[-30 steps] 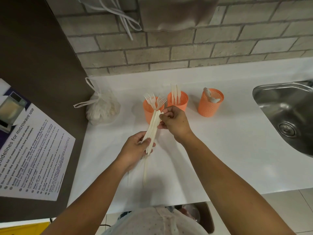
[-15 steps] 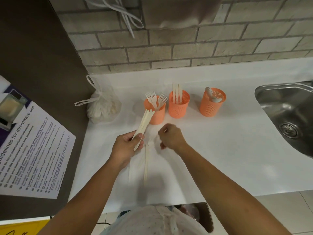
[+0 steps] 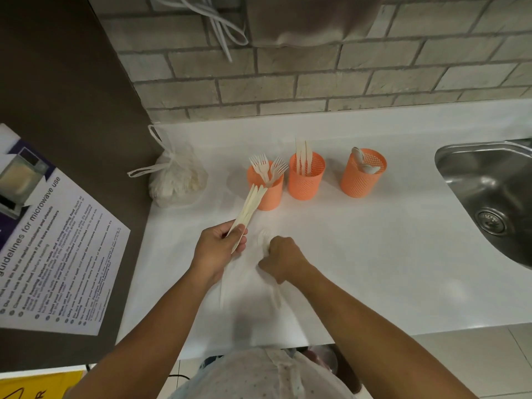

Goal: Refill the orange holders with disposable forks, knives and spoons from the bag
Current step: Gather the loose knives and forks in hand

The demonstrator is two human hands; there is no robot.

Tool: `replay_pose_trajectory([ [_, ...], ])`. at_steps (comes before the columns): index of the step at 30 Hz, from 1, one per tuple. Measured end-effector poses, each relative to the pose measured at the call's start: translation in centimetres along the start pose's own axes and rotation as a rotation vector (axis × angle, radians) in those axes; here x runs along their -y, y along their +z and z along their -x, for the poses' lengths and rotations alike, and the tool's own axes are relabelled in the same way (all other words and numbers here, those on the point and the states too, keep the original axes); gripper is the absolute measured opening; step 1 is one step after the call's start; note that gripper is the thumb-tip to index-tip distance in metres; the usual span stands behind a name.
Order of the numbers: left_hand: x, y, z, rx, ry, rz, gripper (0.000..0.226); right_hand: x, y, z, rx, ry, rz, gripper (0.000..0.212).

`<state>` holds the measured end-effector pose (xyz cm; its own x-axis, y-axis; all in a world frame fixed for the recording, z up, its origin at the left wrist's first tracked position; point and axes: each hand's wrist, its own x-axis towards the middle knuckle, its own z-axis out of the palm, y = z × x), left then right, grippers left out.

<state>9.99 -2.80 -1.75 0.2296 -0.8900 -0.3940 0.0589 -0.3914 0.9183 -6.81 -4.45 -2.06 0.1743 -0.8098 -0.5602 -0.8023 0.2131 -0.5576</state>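
Note:
Three orange mesh holders stand in a row on the white counter (image 3: pixel 374 254): the left holder (image 3: pixel 269 197) has forks, the middle holder (image 3: pixel 306 182) knives, the right holder (image 3: pixel 361 180) spoons. My left hand (image 3: pixel 217 249) grips a bundle of white knives (image 3: pixel 250 207), whose tips point up at the fork holder. My right hand (image 3: pixel 280 259) rests on the counter just right of it, fingers closed around a pale utensil (image 3: pixel 277 296) that lies flat and is hard to make out. Another white utensil (image 3: pixel 223 286) lies below my left hand.
A knotted clear bag (image 3: pixel 175 180) of cutlery sits at the counter's back left, against a dark side panel carrying a microwave notice (image 3: pixel 51 249). A steel sink (image 3: pixel 495 194) is set in at the right. The brick wall runs behind the holders.
My right hand has let go of the bundle and dropped to the counter, closing on a loose utensil. My left hand now holds the bundle alone, shifted slightly left.

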Motion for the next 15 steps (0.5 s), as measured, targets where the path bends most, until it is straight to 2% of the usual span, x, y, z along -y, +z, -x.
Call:
replay_pose_trajectory([
  [2, 0.0, 0.0, 0.0, -0.009, 0.003, 0.0, 0.017, -0.4, -1.5, 0.1, -0.036, 0.03, -0.143, 0.013],
  [5, 0.0, 0.0, 0.1, 0.015, 0.008, 0.0, 0.017, -0.3, -3.9, 0.4, -0.142, -0.001, -0.574, 0.012],
  [7, 0.1, 0.3, 0.1, 0.035, 0.012, -0.001, 0.018, 0.2, -5.5, 0.8, -0.148, -0.08, -0.813, 0.014],
  [11, 0.0, 1.1, 0.4, 0.075, 0.051, -0.037, 0.02, 1.1, -7.0, 1.1, -0.193, -0.218, -0.823, 0.011],
  [15, -0.4, 1.5, 0.7, 0.11, 0.091, -0.032, 0.024, 1.1, -7.2, 0.9, -0.211, -0.227, -0.872, 0.007],
])
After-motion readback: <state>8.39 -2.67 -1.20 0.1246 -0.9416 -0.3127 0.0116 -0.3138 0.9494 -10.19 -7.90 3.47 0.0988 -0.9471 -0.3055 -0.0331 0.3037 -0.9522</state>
